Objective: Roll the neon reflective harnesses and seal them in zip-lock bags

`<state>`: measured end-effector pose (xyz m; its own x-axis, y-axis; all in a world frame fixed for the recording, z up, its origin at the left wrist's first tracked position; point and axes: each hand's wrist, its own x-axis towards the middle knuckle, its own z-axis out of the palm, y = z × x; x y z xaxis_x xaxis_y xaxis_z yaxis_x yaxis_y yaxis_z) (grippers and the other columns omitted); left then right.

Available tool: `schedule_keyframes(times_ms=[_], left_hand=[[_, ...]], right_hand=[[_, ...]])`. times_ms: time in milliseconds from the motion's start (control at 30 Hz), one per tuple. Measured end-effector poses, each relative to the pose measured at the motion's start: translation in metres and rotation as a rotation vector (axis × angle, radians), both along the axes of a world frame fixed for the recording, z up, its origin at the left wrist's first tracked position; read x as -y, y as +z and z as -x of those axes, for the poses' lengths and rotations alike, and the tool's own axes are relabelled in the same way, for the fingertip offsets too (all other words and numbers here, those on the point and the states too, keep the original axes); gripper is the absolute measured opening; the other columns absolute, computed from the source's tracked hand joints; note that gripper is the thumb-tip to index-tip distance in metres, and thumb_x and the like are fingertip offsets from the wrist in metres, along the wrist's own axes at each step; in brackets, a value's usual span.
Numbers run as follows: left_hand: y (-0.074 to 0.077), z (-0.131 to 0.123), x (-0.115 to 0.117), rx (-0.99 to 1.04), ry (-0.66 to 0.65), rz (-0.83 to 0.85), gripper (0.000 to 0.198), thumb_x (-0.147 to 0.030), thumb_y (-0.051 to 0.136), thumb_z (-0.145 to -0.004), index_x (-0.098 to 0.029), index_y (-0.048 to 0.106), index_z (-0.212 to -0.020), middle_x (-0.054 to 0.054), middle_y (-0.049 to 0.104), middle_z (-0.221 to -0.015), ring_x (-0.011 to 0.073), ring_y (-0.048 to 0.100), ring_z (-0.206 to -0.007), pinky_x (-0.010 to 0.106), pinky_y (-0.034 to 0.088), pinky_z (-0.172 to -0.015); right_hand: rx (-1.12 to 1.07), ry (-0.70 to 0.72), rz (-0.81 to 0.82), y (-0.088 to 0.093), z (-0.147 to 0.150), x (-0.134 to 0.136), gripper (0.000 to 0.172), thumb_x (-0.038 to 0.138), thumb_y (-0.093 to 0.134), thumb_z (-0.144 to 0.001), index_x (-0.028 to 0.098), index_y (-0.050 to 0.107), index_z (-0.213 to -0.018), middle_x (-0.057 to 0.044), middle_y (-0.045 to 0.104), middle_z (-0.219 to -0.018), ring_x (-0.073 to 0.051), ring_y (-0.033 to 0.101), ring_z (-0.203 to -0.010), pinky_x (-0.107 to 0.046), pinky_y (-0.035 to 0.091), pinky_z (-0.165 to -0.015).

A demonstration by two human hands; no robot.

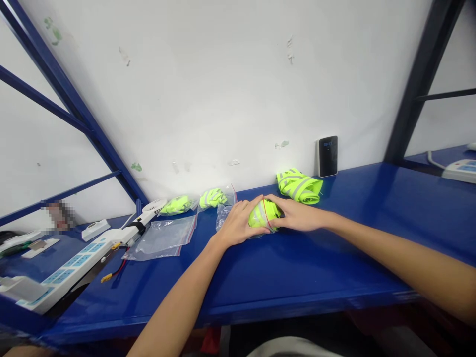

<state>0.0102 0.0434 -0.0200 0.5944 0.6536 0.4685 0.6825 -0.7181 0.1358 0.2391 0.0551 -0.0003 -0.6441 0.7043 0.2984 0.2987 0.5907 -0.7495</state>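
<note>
A rolled neon-yellow reflective vest [262,214] sits at a clear zip bag's mouth, whose red seal line crosses it. My left hand [238,221] wraps its left side, thumb along the front edge and fingers over the top. From the right, my right hand [297,214] grips the same bundle and bag edge with thumb and fingers. Part of the bag shows behind my left wrist. A loosely rolled vest [300,186] lies behind my right hand. To the left are two bagged vests, one [213,198] closer and another [177,205] farther off.
Flat empty zip bags [163,238] lie left on the blue table [282,277]. Beside them are a white power strip [70,270], a white fan [154,206] and a cable with yellow connectors [106,278]. A black-fronted device [327,156] leans on the wall. Blue frame posts stand left.
</note>
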Motion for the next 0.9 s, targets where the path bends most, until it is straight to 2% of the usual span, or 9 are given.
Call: schedule_keyframes(times_ms=[133,267,367,467,533,633,700,800,900], left_hand=[[-0.002,0.003,0.000,-0.012,0.043,-0.001,0.093,-0.067,0.060,-0.076,-0.023,0.025,-0.150,0.011,0.058,-0.113,0.0261,0.053,-0.105,0.045,0.041,-0.096],[-0.003,-0.002,0.005,-0.098,0.103,-0.160,0.093,-0.069,0.060,-0.074,-0.024,0.029,-0.148,0.010,0.056,-0.114,0.0273,0.051,-0.112,0.058,0.021,-0.111],[-0.002,-0.012,0.009,-0.150,0.114,-0.287,0.089,-0.068,0.061,-0.074,-0.024,0.035,-0.146,0.012,0.053,-0.120,0.0292,0.047,-0.118,0.059,0.016,-0.112],[-0.001,-0.022,0.011,-0.179,0.123,-0.363,0.084,-0.064,0.061,-0.076,-0.023,0.036,-0.145,0.013,0.052,-0.121,0.0286,0.049,-0.116,0.056,0.019,-0.112],[-0.001,-0.025,0.010,-0.193,0.131,-0.392,0.083,-0.062,0.062,-0.077,-0.024,0.035,-0.146,0.013,0.053,-0.120,0.0284,0.051,-0.113,0.055,0.020,-0.112],[-0.001,-0.026,0.007,-0.174,0.135,-0.402,0.088,-0.064,0.061,-0.076,-0.024,0.031,-0.148,0.012,0.054,-0.116,0.0294,0.052,-0.110,0.055,0.025,-0.109],[-0.001,-0.025,0.005,-0.151,0.115,-0.366,0.091,-0.068,0.060,-0.074,-0.022,0.030,-0.148,0.012,0.054,-0.113,0.0298,0.052,-0.107,0.052,0.031,-0.104],[-0.001,-0.022,0.003,-0.121,0.067,-0.284,0.093,-0.068,0.059,-0.075,-0.020,0.029,-0.147,0.012,0.055,-0.114,0.0289,0.052,-0.106,0.048,0.035,-0.100],[-0.002,-0.020,0.003,-0.081,0.054,-0.233,0.091,-0.067,0.059,-0.076,-0.019,0.028,-0.147,0.011,0.055,-0.114,0.0277,0.052,-0.105,0.045,0.037,-0.098]], right_hand=[[-0.135,0.003,0.136,0.000,0.006,0.005,0.064,0.026,0.071,-0.071,0.020,0.048,-0.131,-0.002,0.066,-0.086,-0.021,0.061,-0.073,-0.032,0.050,-0.065],[-0.256,0.011,0.310,-0.011,0.016,0.006,0.071,0.017,0.067,-0.071,0.019,0.039,-0.136,0.001,0.064,-0.080,-0.016,0.060,-0.065,-0.029,0.050,-0.059],[-0.301,0.011,0.333,-0.020,0.019,0.003,0.080,0.016,0.068,-0.071,0.020,0.031,-0.143,-0.001,0.066,-0.085,-0.017,0.063,-0.067,-0.030,0.053,-0.059],[-0.318,-0.027,0.262,-0.023,0.020,0.003,0.090,0.024,0.075,-0.070,0.021,0.027,-0.147,-0.010,0.066,-0.111,-0.024,0.066,-0.094,-0.039,0.056,-0.078],[-0.311,-0.028,0.175,-0.022,0.020,0.003,0.093,0.028,0.078,-0.069,0.021,0.028,-0.147,-0.013,0.056,-0.132,-0.028,0.057,-0.117,-0.043,0.050,-0.096],[-0.303,0.003,0.086,-0.019,0.019,0.004,0.090,0.030,0.080,-0.068,0.021,0.033,-0.145,-0.012,0.047,-0.144,-0.029,0.047,-0.131,-0.046,0.039,-0.108],[-0.293,0.018,0.086,-0.017,0.017,0.004,0.086,0.030,0.079,-0.068,0.021,0.037,-0.143,-0.012,0.052,-0.139,-0.029,0.052,-0.126,-0.046,0.043,-0.105],[-0.227,0.094,0.145,-0.014,0.013,0.002,0.072,0.031,0.076,-0.072,0.020,0.045,-0.136,-0.008,0.067,-0.114,-0.026,0.066,-0.100,-0.041,0.056,-0.084],[-0.170,0.125,0.144,-0.012,0.009,0.001,0.052,0.031,0.073,-0.073,0.021,0.055,-0.121,-0.002,0.070,-0.089,-0.022,0.066,-0.078,-0.035,0.057,-0.068]])
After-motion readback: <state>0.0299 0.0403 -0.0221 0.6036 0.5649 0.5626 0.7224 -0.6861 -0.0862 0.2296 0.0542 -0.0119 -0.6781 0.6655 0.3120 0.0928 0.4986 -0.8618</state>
